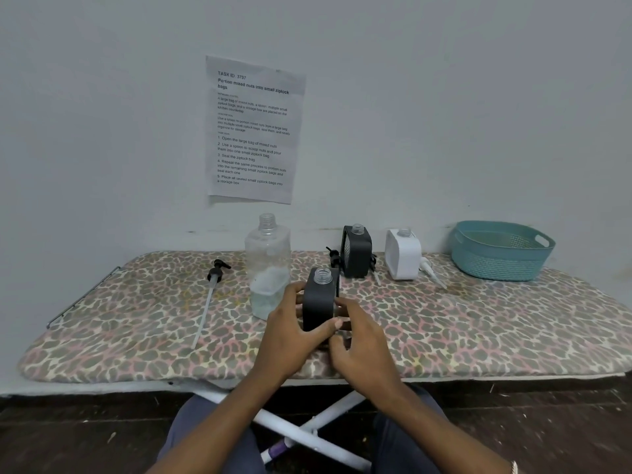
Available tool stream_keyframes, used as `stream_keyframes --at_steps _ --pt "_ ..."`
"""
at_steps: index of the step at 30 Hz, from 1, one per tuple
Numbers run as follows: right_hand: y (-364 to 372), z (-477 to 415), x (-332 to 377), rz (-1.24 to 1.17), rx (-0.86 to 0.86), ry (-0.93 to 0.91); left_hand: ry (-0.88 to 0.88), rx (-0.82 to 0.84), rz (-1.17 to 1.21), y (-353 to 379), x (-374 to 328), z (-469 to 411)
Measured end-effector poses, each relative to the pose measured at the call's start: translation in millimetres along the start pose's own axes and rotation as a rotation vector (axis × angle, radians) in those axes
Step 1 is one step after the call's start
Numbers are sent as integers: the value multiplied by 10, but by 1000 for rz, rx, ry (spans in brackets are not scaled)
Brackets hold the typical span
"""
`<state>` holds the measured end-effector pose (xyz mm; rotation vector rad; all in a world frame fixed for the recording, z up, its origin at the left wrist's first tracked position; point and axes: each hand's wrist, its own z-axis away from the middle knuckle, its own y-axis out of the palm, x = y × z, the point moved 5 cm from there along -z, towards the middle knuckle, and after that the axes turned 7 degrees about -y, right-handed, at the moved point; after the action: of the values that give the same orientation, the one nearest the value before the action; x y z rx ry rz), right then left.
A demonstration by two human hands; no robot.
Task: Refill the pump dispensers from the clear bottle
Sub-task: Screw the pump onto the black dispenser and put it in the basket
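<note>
Black and open at the neck, a pump dispenser [319,302] stands on the leopard-print ironing board [136,336] just right of the clear bottle [267,265]. The left hand [294,333] grips it, fingers [297,289] wrapped round its far side, and the right hand [362,340] curls against its right edge. The uncapped bottle holds little liquid. Left of the bottle lies a loose pump [215,271]. Right of it stand another black dispenser [357,251], a white dispenser [403,254] and a teal basket [501,251].
</note>
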<state>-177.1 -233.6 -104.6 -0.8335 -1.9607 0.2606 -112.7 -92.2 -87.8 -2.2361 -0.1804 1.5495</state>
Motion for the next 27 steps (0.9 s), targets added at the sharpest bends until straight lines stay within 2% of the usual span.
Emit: stream_keyframes --at_steps 5,11,16,21,24,27 --pt "-36 -53 -37 51 9 3 11 2 -46 -35 -6 -5" --pt "-305 -304 -84 127 -100 3 -3 29 -51 -72 25 -23" --pt "-489 -835 122 266 -165 -99 -2 30 -31 -59 64 -35" --pt "-323 -1728 178 578 54 -115 19 13 -38 -28 95 -47" --pt "-75 -2155 77 754 293 -50 33 6 -36 -17 125 -69" --pt "205 -2343 -23 900 508 -81 43 -5 -33 -8 141 -78"
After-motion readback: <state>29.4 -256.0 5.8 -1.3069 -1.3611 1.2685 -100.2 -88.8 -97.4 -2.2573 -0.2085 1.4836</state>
